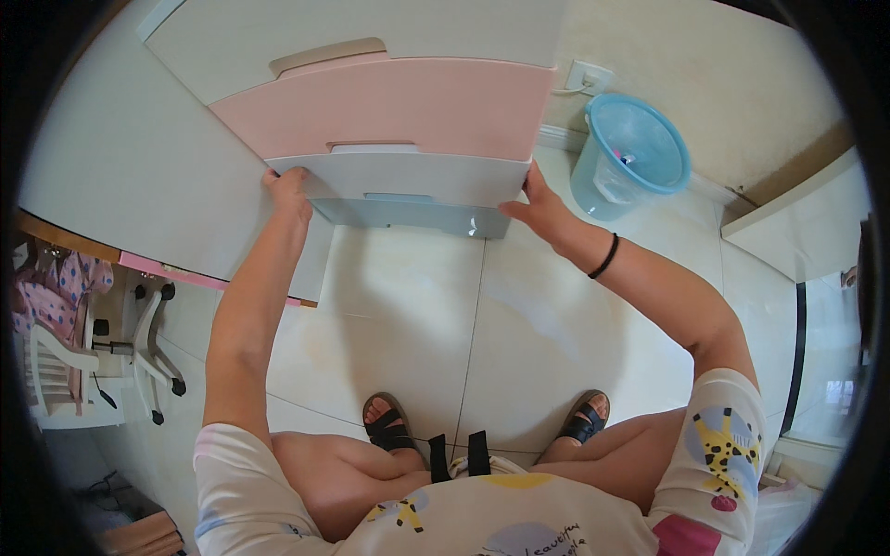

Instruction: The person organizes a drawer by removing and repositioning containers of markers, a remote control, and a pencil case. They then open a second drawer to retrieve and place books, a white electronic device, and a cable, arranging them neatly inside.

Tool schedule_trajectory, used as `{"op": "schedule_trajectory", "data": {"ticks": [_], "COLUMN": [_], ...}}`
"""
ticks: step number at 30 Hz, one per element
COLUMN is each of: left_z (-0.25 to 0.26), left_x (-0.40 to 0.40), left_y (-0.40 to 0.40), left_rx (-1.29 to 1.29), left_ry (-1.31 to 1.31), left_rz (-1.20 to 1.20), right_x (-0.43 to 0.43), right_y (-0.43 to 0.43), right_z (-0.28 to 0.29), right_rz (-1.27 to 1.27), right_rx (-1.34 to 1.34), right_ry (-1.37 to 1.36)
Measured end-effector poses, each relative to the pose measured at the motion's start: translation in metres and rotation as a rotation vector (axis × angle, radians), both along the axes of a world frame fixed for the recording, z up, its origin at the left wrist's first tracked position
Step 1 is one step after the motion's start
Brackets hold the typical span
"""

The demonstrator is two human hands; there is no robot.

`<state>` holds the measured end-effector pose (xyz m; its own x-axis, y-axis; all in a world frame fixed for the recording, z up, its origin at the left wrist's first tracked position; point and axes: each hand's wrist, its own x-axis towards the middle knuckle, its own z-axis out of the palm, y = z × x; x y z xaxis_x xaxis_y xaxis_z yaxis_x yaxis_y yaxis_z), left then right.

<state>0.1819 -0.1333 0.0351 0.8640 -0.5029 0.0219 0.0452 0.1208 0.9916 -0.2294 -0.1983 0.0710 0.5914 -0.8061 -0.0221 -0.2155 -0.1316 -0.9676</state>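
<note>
Before me stands a chest of drawers with a pink drawer front [410, 104], a white drawer front [424, 177] below it and a grey-blue drawer front [417, 215] lowest. My left hand [288, 191] touches the left edge of the white drawer, its fingertips partly hidden. At the right edge of the same drawer is my right hand [539, 201], thumb towards the front and fingers along the side. Both hands appear to grip the drawer by its sides. A black band [605, 256] circles my right wrist.
A blue waste bin [605, 187] with a liner stands right of the drawers, below a wall socket [589, 76]. A white panel [139, 160] adjoins the chest at left. A wheeled chair base [149, 347] is farther left; a white board [799, 215] stands at right. My sandalled feet are on the tiles.
</note>
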Motion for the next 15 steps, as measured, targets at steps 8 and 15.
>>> {"op": "schedule_trajectory", "data": {"ticks": [8,15], "left_z": [0.009,0.011], "left_x": [0.010,0.015], "left_y": [0.004,0.022], "left_rx": [0.081,0.321], "left_ry": [0.078,-0.026], "left_rz": [-0.030,-0.090], "right_x": [0.011,0.000], "right_y": [0.012,0.014], "right_z": [0.023,0.027], "right_rz": [-0.051,0.009], "right_rx": [0.130,0.107], "right_ry": [-0.046,-0.028]}}
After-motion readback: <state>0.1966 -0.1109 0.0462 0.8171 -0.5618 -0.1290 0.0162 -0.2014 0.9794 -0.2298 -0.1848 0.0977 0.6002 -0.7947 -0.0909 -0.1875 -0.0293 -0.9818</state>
